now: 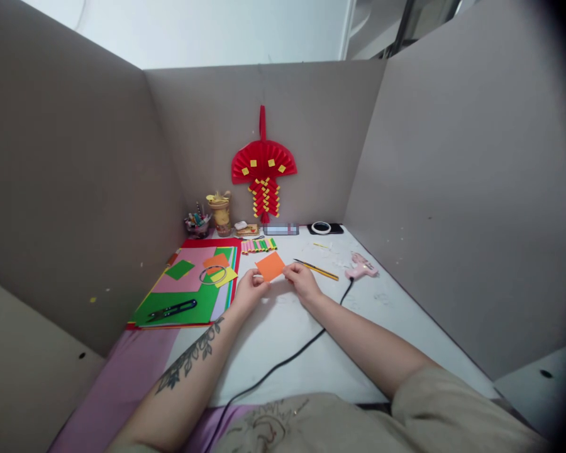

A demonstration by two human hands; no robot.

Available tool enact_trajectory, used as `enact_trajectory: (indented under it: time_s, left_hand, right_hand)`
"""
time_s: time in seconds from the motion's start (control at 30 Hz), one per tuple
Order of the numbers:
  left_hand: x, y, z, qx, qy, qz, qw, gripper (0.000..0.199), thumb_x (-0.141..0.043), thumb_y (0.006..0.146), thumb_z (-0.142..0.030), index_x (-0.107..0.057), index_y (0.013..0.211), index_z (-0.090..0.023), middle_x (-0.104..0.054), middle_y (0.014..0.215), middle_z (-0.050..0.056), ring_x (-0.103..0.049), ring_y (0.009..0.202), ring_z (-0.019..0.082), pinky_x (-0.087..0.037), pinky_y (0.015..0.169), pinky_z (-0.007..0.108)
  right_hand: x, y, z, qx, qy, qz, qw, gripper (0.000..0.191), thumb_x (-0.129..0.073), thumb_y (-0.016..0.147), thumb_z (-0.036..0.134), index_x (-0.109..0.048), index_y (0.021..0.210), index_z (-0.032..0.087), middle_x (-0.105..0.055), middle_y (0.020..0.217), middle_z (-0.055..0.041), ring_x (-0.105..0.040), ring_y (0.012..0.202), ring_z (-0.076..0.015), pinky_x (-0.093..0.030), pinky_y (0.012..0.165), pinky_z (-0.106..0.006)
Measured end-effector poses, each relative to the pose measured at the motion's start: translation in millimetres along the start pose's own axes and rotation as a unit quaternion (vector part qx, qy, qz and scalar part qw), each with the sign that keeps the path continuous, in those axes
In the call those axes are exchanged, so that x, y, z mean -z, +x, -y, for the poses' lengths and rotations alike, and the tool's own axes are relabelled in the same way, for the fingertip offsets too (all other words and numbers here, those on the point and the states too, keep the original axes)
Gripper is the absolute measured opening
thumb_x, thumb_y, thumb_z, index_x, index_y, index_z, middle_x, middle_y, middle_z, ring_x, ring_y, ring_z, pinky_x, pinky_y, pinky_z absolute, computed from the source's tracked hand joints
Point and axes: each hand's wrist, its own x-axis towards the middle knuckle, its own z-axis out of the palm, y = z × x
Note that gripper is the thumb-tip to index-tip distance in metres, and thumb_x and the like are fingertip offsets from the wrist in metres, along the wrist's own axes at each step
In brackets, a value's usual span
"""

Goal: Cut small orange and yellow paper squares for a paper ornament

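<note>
An orange paper square is held up over the white table, turned so that a corner points toward me. My left hand pinches its left side, and my right hand pinches its right corner. Just beyond my right hand lies a yellow and black pencil. Behind the orange square is a row of small rolled paper tubes in pink, green and yellow. Left of my left hand, a clear ring rests on orange and yellow paper pieces.
Coloured paper sheets are stacked at the left, with black thread snips on top. A pink glue gun lies at the right; its black cord crosses the table toward me. A red fan decoration hangs on the back panel.
</note>
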Motion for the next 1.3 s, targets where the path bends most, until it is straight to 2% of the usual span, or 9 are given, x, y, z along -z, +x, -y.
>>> enact_trajectory:
  time_s: [0.27, 0.47, 0.63, 0.73, 0.9, 1.0, 1.1, 1.2, 1.3]
  left_hand:
    - [2.0, 3, 9, -0.002, -0.007, 0.002, 1.000, 0.035, -0.062, 0.063, -0.020, -0.048, 0.095, -0.017, -0.058, 0.063, -0.004, -0.049, 0.049, 0.008, -0.034, 0.048, 0.018]
    - [3.5, 0, 2, 0.041, -0.045, 0.032, 0.998, 0.040, -0.067, 0.063, -0.027, -0.051, 0.098, -0.016, -0.062, 0.077, 0.001, -0.054, 0.058, 0.009, -0.039, 0.052, 0.019]
    - [0.6, -6, -11, 0.046, 0.023, 0.065, 0.997, 0.020, -0.062, 0.067, -0.032, -0.052, 0.066, -0.015, -0.051, 0.056, -0.003, -0.047, 0.051, 0.008, -0.035, 0.049, 0.019]
    - [1.6, -9, -16, 0.042, 0.063, 0.067, 0.995, 0.019, -0.060, 0.068, -0.032, -0.052, 0.062, -0.015, -0.048, 0.051, -0.004, -0.042, 0.047, 0.008, -0.030, 0.046, 0.019]
    - [4.6, -7, -15, 0.045, 0.047, 0.068, 0.996, 0.017, -0.058, 0.067, -0.030, -0.050, 0.062, -0.016, -0.043, 0.050, -0.006, -0.036, 0.044, 0.006, -0.025, 0.044, 0.019]
    - [5.3, -4, -8, 0.041, 0.020, 0.058, 0.997, 0.016, -0.057, 0.068, -0.029, -0.049, 0.062, -0.016, -0.043, 0.052, -0.006, -0.036, 0.046, 0.006, -0.026, 0.045, 0.019]
    - [4.2, -2, -2, 0.031, 0.000, 0.039, 0.999, 0.018, -0.058, 0.068, -0.031, -0.049, 0.065, -0.016, -0.045, 0.056, -0.006, -0.039, 0.049, 0.007, -0.028, 0.046, 0.019]
    - [1.8, -2, 0, 0.027, -0.001, 0.033, 0.999, 0.019, -0.059, 0.069, -0.032, -0.049, 0.066, -0.016, -0.047, 0.057, -0.005, -0.040, 0.049, 0.007, -0.030, 0.046, 0.018]
    - [-0.2, -2, -1, 0.016, 0.027, 0.026, 0.999, 0.019, -0.058, 0.070, -0.032, -0.050, 0.063, -0.016, -0.046, 0.053, -0.005, -0.039, 0.048, 0.008, -0.031, 0.046, 0.019]
  right_hand:
    - [2, 2, 1, 0.010, -0.001, -0.015, 1.000, 0.026, -0.068, 0.062, 0.038, -0.052, 0.057, 0.017, -0.044, 0.049, 0.0061, -0.035, 0.048, -0.0086, -0.027, 0.051, -0.024]
    - [7, 5, 4, 0.040, -0.028, -0.007, 0.999, 0.025, -0.066, 0.064, 0.039, -0.055, 0.060, 0.018, -0.048, 0.053, 0.0050, -0.038, 0.050, -0.0094, -0.030, 0.052, -0.024]
    - [4, -1, 7, 0.047, -0.049, 0.008, 0.998, 0.023, -0.065, 0.066, 0.038, -0.055, 0.061, 0.017, -0.049, 0.055, 0.0043, -0.039, 0.051, -0.0099, -0.032, 0.053, -0.024]
    - [3, -1, 5, 0.042, -0.056, 0.011, 0.998, 0.023, -0.064, 0.067, 0.037, -0.055, 0.062, 0.017, -0.050, 0.055, 0.0039, -0.040, 0.051, -0.0099, -0.032, 0.053, -0.024]
    - [7, 3, 4, 0.043, -0.094, -0.013, 0.995, 0.022, -0.056, 0.074, 0.038, -0.053, 0.065, 0.018, -0.048, 0.055, 0.0034, -0.040, 0.051, -0.0109, -0.032, 0.051, -0.024]
    - [9, -3, 12, 0.167, -0.201, -0.037, 0.965, 0.018, -0.051, 0.079, 0.033, -0.054, 0.070, 0.018, -0.053, 0.066, 0.0000, -0.046, 0.061, -0.0136, -0.038, 0.059, -0.026]
    - [5, -15, 21, 0.296, -0.317, 0.028, 0.901, 0.010, -0.049, 0.082, 0.024, -0.057, 0.079, 0.019, -0.057, 0.080, -0.0037, -0.051, 0.075, -0.0159, -0.042, 0.071, -0.028]
    - [-3, -25, 23, 0.342, -0.393, 0.091, 0.849, 0.011, -0.049, 0.083, 0.018, -0.059, 0.086, 0.020, -0.059, 0.086, -0.0054, -0.053, 0.084, -0.0177, -0.043, 0.077, -0.030]
    - [-7, -28, 20, 0.346, -0.436, 0.092, 0.826, 0.012, -0.050, 0.084, 0.016, -0.060, 0.086, 0.020, -0.060, 0.087, -0.0057, -0.054, 0.086, -0.0184, -0.043, 0.079, -0.031]
